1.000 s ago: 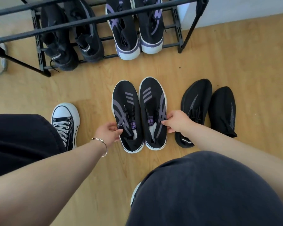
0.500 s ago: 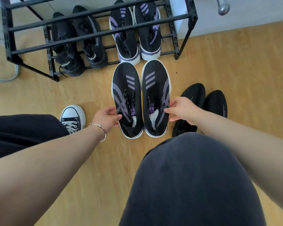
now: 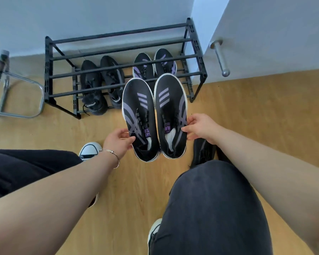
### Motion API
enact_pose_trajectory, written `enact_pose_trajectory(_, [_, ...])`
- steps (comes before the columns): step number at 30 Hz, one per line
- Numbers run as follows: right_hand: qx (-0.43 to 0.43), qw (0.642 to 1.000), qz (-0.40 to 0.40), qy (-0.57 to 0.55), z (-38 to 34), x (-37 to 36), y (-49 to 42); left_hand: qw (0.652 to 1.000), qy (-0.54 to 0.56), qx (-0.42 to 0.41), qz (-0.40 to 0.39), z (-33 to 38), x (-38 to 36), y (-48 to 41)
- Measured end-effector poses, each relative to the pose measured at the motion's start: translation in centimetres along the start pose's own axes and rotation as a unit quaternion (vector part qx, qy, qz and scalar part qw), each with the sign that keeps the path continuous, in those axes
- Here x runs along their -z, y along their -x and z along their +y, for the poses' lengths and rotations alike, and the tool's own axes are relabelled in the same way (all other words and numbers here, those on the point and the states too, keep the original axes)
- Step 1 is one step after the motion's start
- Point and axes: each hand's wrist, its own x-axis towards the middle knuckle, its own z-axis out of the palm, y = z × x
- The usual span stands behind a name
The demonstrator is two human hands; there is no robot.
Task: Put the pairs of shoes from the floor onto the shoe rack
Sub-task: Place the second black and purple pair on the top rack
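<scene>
I hold a pair of black shoes with purple stripes and white soles in the air, toes toward the black shoe rack. My left hand grips the left shoe at its side. My right hand grips the right shoe at its side. On the rack's low shelf sit an all-black pair at left and a matching black-and-purple pair at right, partly hidden by the held shoes. Another black pair lies on the floor below my right hand, mostly hidden.
The rack stands against a pale wall on a wooden floor. A door with a metal handle is at the right. A chrome chair frame stands at the left. My own black-and-white sneaker and dark trouser legs fill the foreground.
Both hands have lifted the black-and-purple pair off the floor and carried it forward toward the rack. The view has tilted up, showing the whole rack and the wall.
</scene>
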Motion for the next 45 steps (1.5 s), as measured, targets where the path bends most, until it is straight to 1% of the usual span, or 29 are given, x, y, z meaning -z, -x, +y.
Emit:
enact_pose_trajectory(4, [0.032, 0.999, 0.027, -0.002, -3.5, 0.1, 0.1, 1.0, 0.0, -0.021, 0.004, 3.4, 1.7, -1.0])
enact_pose_trajectory(11, [0.085, 0.996, 0.042, -0.001, -10.4, -1.1, -1.0, 0.998, -0.017, -0.065, 0.009, 9.3, 7.1, -4.0])
enact_pose_trajectory(18, [0.127, 0.987, 0.093, -0.011, -18.4, -3.8, -3.5, 0.997, 0.021, -0.059, 0.042, 13.3, 12.1, -6.5])
enact_pose_trajectory(21, [0.131, 0.986, 0.095, -0.048, -21.1, -5.5, -5.2, 0.996, 0.035, -0.057, 0.057, 14.5, 14.4, -8.0])
enact_pose_trajectory(24, [0.132, 0.986, 0.089, -0.058, -23.3, -7.6, -6.9, 0.996, 0.045, -0.044, 0.067, 15.4, 17.1, -9.7])
enact_pose_trajectory(29, [0.121, 0.986, 0.081, -0.077, -26.0, -11.0, -9.0, 0.997, 0.027, -0.03, 0.069, 15.9, 21.2, -12.6])
enact_pose_trajectory(32, [0.119, 0.986, 0.09, -0.074, -27.2, -12.5, -9.9, 0.997, 0.026, -0.016, 0.073, 15.7, 22.5, -14.2])
enact_pose_trajectory(38, [0.123, 0.984, 0.119, -0.053, -28.5, -14.0, -11.4, 0.995, 0.061, 0.02, 0.079, 14.7, 23.0, -16.4])
enact_pose_trajectory(42, [0.103, 0.986, 0.117, -0.05, -28.7, -14.6, -12.1, 0.994, 0.061, 0.028, 0.084, 14.9, 23.2, -16.8])
enact_pose_trajectory(45, [0.092, 0.988, 0.117, -0.047, -28.5, -15.0, -12.6, 0.995, 0.041, 0.021, 0.087, 15.1, 23.3, -17.1])
